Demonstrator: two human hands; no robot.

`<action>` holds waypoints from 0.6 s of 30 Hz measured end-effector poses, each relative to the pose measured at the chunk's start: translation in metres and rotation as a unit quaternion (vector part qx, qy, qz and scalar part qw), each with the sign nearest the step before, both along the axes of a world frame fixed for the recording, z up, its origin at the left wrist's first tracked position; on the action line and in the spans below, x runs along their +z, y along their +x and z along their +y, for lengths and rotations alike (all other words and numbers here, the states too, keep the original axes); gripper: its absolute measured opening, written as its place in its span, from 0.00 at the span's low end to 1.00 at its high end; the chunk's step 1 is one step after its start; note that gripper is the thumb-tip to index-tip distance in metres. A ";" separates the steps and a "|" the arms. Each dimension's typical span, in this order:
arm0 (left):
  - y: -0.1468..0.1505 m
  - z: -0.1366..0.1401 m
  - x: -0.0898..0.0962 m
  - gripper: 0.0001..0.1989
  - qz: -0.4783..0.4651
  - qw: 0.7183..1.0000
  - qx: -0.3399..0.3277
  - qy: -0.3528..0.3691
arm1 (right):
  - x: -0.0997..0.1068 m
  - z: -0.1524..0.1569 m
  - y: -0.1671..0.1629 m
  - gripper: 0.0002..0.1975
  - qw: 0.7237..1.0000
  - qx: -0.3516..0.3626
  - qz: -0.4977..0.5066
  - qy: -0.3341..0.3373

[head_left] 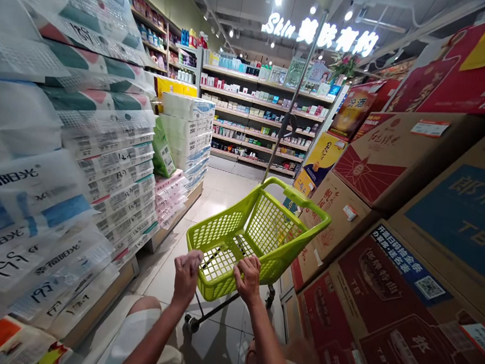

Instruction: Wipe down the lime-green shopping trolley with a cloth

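A lime-green plastic shopping cart (260, 221) stands at an angle right in front of me, on a metal frame with dark wheels. Its perforated basket floor shows through, and its handle (296, 197) is on the far right side, away from my hands. My left hand (188, 264) is closed at the near left corner of the basket rim, slightly blurred. Curled over the near rim, farther right, is my right hand (248, 274), with its fingers wrapped on the edge. My legs show on either side below the cart.
Tall stacks of wrapped tissue packs (114, 175) line the left side. Stacked cardboard liquor boxes (362, 159) rise close on the right, near the cart. A thin metal pole (290, 106) stands beyond the cart. Shelves of skincare goods (259, 96) cross the back; tiled floor (213, 193) runs between.
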State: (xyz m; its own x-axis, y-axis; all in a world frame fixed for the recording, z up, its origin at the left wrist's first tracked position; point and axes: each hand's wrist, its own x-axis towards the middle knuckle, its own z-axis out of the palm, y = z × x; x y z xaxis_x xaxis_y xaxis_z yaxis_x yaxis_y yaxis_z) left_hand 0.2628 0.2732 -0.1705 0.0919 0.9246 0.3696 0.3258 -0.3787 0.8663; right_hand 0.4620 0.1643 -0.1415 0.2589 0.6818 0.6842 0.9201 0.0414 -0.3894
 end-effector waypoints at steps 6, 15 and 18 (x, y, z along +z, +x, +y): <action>-0.008 -0.041 -0.035 0.20 -0.018 0.999 -0.047 0.003 | -0.002 -0.005 0.003 0.12 1.000 -0.006 0.011 0.024; 0.006 0.032 0.010 0.17 -0.029 0.997 0.037 -0.068 | -0.003 -0.004 0.006 0.12 0.999 -0.026 0.010 0.041; -0.001 -0.006 -0.025 0.17 -0.032 0.999 -0.015 -0.020 | -0.005 -0.008 0.009 0.12 0.998 -0.026 0.014 0.048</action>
State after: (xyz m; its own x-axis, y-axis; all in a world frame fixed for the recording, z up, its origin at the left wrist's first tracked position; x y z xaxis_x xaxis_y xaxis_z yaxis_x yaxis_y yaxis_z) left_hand 0.2623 0.2671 -0.1952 0.0970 0.9357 0.3393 0.2581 -0.3529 0.8994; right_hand 0.4715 0.1560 -0.1468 0.3121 0.5986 0.7378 0.9109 0.0322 -0.4115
